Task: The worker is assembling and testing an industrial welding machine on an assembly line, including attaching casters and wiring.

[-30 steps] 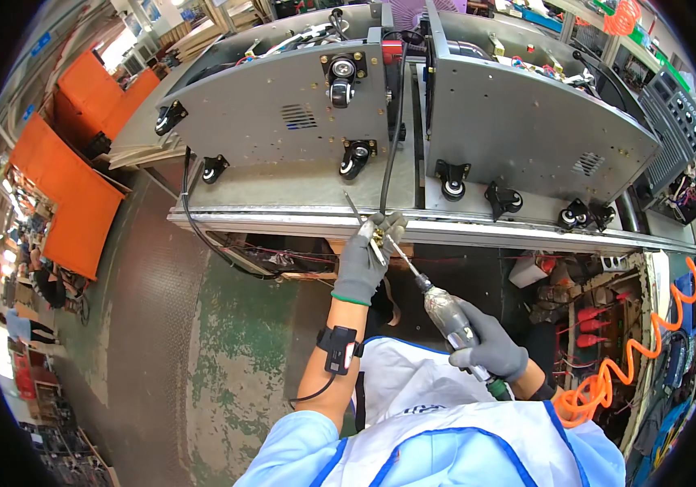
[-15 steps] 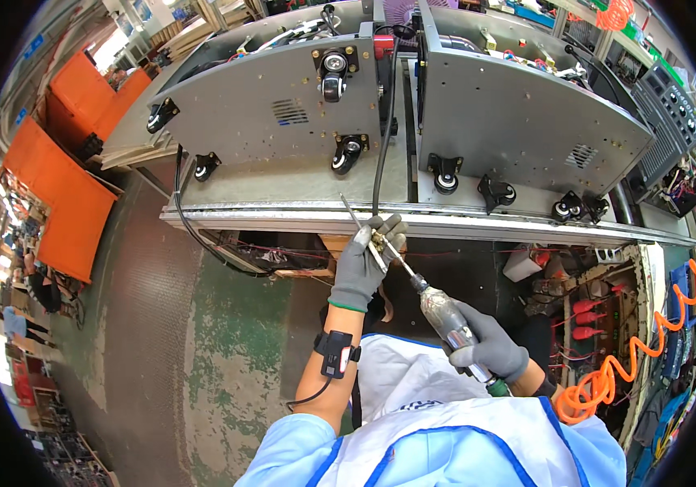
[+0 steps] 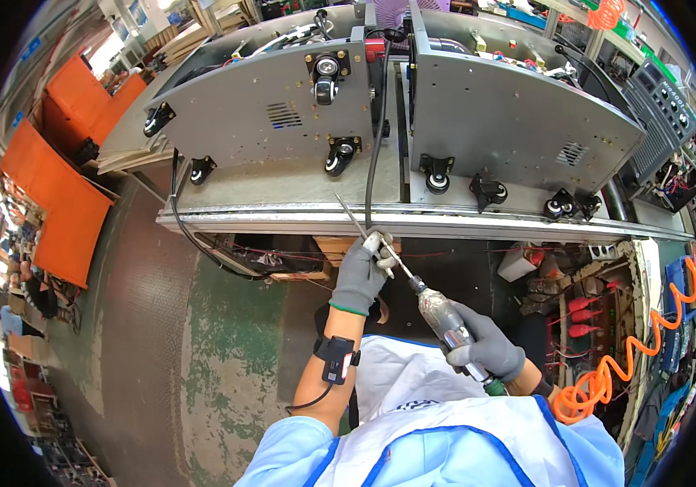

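My right hand [image 3: 490, 347], in a grey glove, grips a silver pneumatic screwdriver [image 3: 443, 318] held slanting up to the left. Its long thin bit [image 3: 357, 222] reaches toward the metal conveyor edge [image 3: 299, 221]. My left hand [image 3: 362, 272], also gloved, pinches the bit shaft near its middle, just below the conveyor edge. Two grey metal cabinets [image 3: 275, 114] [image 3: 510, 122] lie on their sides on the conveyor with black caster wheels [image 3: 341, 155] facing me. A black cable [image 3: 376, 138] hangs down between them.
An orange coiled air hose [image 3: 648, 341] runs at my right beside shelves of tools. Orange panels [image 3: 56, 203] stand at the left. A black cable [image 3: 193, 235] droops under the conveyor. Green worn floor [image 3: 226, 357] lies below, with a wooden pallet [image 3: 356, 243] beneath the line.
Both hands and the screwdriver have kept nearly the same pose; the view has shifted slightly, so the cabinets sit a little higher in the picture.
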Available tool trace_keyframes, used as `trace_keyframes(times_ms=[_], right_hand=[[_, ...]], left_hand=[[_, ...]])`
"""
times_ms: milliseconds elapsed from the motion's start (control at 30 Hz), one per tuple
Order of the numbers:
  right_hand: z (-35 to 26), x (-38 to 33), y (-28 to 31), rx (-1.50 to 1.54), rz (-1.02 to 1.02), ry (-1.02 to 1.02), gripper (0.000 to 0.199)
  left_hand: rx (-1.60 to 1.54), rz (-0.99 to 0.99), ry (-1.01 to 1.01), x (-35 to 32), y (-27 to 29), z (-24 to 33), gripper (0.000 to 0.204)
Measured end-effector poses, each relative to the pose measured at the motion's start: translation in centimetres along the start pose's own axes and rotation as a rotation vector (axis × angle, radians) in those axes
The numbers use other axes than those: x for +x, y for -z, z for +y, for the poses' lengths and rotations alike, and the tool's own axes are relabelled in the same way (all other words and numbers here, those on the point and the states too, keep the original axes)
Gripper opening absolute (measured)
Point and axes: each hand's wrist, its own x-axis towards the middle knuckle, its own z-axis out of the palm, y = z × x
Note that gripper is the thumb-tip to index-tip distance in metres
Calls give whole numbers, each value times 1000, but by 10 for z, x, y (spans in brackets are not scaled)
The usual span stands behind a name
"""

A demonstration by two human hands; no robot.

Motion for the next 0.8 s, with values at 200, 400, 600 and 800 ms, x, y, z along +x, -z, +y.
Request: trace_keyframes(times_ms=[200,400,600,800], right_hand=[[4,-2,6,-129,11,36,86],[9,0,8,-475,73,183,88],[-3,-2,-1,-849,181,47,91],[13,6,16,-214,18,91,85]], left_hand=[[-84,-10,28,1,-1,-2,13],[-117,-5,54,0,2,-2,11],[287,103,-56,-7,-18,4,10],[201,64,-12,-2,-7,3,12]])
